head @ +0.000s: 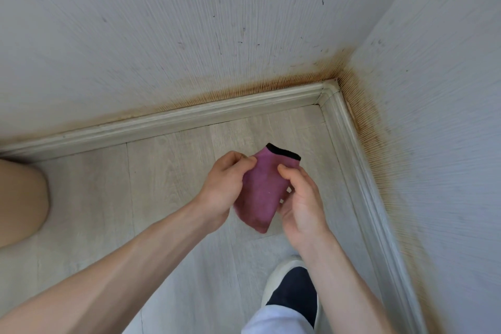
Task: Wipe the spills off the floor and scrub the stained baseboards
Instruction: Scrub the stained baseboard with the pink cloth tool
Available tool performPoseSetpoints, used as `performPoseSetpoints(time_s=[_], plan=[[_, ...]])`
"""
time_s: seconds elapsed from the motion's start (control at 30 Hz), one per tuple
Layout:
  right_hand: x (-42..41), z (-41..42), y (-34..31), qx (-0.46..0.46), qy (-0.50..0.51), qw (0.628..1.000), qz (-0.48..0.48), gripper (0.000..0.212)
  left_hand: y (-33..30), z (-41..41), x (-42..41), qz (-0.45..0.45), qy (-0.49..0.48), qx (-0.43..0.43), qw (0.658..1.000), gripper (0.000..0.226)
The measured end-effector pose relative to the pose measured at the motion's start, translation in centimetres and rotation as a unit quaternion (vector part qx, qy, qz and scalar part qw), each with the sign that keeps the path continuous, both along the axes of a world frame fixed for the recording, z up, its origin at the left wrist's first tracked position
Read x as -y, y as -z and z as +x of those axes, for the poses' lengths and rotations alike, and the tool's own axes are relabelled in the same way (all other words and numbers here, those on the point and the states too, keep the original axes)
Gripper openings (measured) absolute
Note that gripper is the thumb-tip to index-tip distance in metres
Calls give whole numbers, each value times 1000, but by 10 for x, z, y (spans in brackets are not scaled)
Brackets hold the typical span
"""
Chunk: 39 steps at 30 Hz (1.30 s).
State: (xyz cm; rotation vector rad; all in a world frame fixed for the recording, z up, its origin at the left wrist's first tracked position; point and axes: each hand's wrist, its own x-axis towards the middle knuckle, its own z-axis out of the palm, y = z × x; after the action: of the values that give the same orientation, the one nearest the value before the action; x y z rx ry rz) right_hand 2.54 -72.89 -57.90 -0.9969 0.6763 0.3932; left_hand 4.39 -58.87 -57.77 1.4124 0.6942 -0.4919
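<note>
A folded purple cloth (262,192) with a black hem hangs above the light wood-look floor (168,176), held between both hands. My left hand (223,184) pinches its left edge near the top. My right hand (301,198) grips its right side, thumb on the front. Two pale baseboards meet in a corner (329,92): one (189,116) runs along the far wall, the other (363,179) along the right wall. Orange-brown staining lines the wallpaper just above both baseboards, darkest at the corner.
My right foot in a white shoe with a dark sock (291,287) stands on the floor below the hands, with a white trouser leg (276,320) above it. A bare knee (21,198) shows at the left edge. The grey walls carry small dark marks.
</note>
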Motion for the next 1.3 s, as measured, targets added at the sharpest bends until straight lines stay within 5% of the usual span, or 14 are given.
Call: performPoseSetpoints(time_s=[0.17, 0.4, 0.53, 0.67, 0.83, 1.0, 1.07, 1.17, 1.3], plan=[[-2, -6, 1, 10, 6, 1000, -9, 19, 4, 9, 7, 80, 62, 1, 995, 18], [8, 0, 0, 55, -19, 998, -22, 23, 0, 24, 15, 51, 159, 68, 984, 18], [16, 0, 6, 51, 4, 999, 4, 34, 3, 29, 22, -66, 68, 27, 995, 10], [27, -7, 10, 36, 29, 999, 15, 41, 11, 30, 23, -110, 92, -3, 990, 21], [36, -9, 8, 55, 38, 998, -12, 27, 21, 22, 20, -32, 232, 35, 972, 28], [20, -14, 3, 62, 60, 992, -87, 30, 20, 22, 22, 213, 258, 215, 918, 12], [19, -14, 5, 56, 72, 985, -146, 32, 11, 25, 26, 124, 295, 203, 925, 21], [22, -11, 4, 88, 23, 975, -201, 35, -2, 26, 30, -52, 311, 73, 946, 49], [25, -10, 2, 171, -40, 947, -269, 14, 10, 30, 27, -69, 211, 56, 973, 27]])
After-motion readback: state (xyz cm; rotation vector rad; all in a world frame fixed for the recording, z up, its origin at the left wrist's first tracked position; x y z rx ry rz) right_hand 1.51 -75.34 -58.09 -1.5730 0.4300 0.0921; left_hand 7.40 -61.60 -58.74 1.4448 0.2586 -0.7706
